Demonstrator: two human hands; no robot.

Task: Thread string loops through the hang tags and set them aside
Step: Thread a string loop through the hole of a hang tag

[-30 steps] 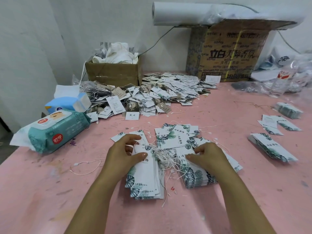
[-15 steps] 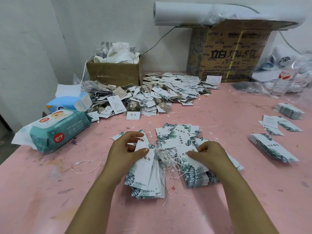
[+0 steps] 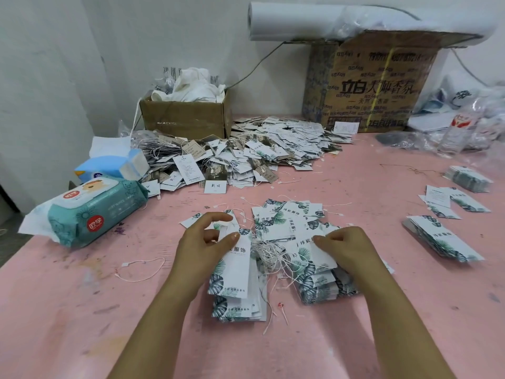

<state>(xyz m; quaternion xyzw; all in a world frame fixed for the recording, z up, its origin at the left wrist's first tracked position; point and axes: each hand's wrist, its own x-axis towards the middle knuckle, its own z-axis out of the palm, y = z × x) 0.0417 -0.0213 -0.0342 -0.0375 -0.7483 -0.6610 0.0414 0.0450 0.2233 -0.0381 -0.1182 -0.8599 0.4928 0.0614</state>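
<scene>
White hang tags with green leaf print lie in a loose spread (image 3: 289,217) on the pink table (image 3: 82,310). My left hand (image 3: 203,244) pinches one tag (image 3: 235,269) by its top end, lifted over a stack of tags (image 3: 240,307). A tangle of white string loops (image 3: 269,253) lies between my hands. My right hand (image 3: 347,244) pinches the top tag of a second stack (image 3: 319,280) to the right of the strings.
A big heap of mixed tags (image 3: 246,157) lies behind, with two cardboard boxes (image 3: 185,119) (image 3: 377,86) at the wall. A wet-wipes pack (image 3: 90,209) and a tissue pack (image 3: 114,165) sit at the left. Tag stacks (image 3: 442,239) lie at the right. A loose string loop (image 3: 142,269) lies left of my arm.
My left hand has lifted its tag up off the left stack and tilted it. My right hand has shifted slightly on the right stack.
</scene>
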